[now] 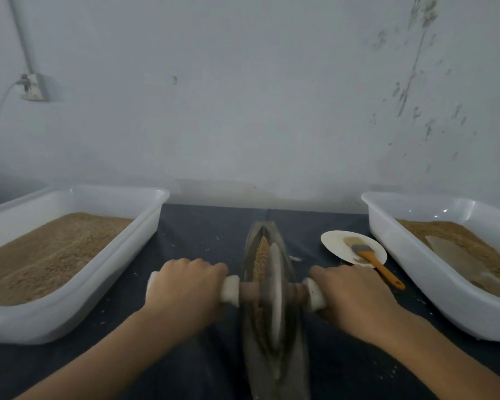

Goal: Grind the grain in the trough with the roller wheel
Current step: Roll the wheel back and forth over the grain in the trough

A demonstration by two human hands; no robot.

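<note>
A long dark boat-shaped trough (250, 255) runs away from me down the middle of the dark table. Tan grain (261, 256) lies in its channel, visible beyond the wheel. The grey roller wheel (275, 287) stands on edge in the trough on a wooden axle with white-wrapped handles. My left hand (185, 290) grips the left handle (230, 293). My right hand (355, 298) grips the right handle (315, 293). The wheel hides the channel under it.
A white plastic tub (145, 223) of tan grain stands at the left, another white tub (387, 241) with grain and a pale scoop at the right. A white dish (334, 241) with an orange-handled brush (378, 267) lies beside my right hand. The wall is close behind.
</note>
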